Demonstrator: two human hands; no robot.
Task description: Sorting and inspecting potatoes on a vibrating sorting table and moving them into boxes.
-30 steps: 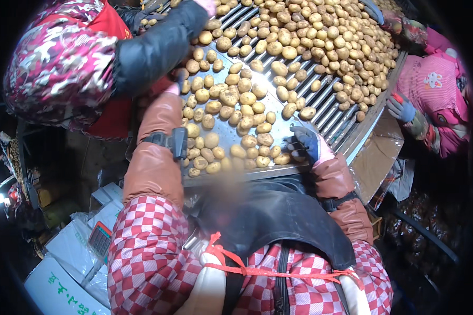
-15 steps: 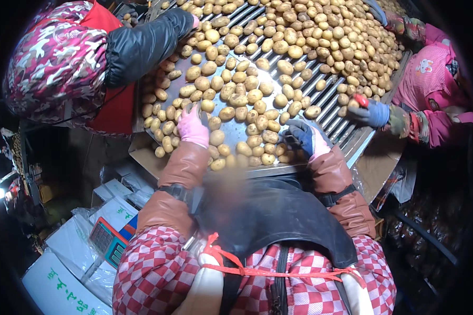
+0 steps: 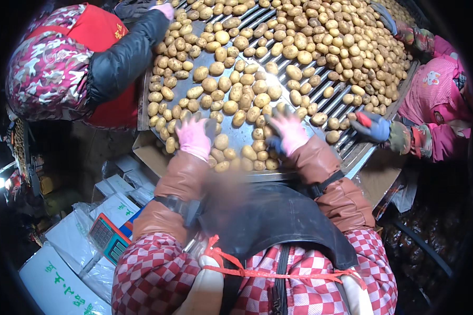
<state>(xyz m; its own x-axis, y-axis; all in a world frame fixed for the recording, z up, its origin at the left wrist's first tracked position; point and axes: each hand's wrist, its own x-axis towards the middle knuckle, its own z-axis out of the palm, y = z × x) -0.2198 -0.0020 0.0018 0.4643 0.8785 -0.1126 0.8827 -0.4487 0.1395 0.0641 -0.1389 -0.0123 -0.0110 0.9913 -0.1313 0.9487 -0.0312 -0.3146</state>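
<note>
Many yellow potatoes (image 3: 236,93) lie over a sloping steel sorting table (image 3: 236,136) in front of me. My left hand (image 3: 195,135), in a pink glove with grey fingers, rests palm down among potatoes on the left, fingers apart. On the right, my right hand (image 3: 288,132), gloved in pink and dark blue-grey, spreads its fingers over the potatoes near the table's front edge. Neither hand shows a potato held in it, though the fingertips are partly hidden among the potatoes.
Metal roller bars (image 3: 328,111) carry a larger heap behind. One co-worker in a camouflage-pattern hood (image 3: 52,73) stands left; another's blue-gloved hand (image 3: 373,127) holds something red at right. White boxes (image 3: 63,281) and a scale-like red-and-teal device (image 3: 109,239) sit lower left.
My right hand has moved left and opened over the potatoes. My left hand has flattened with its fingers apart. The left co-worker's arm has drawn back to the upper left.
</note>
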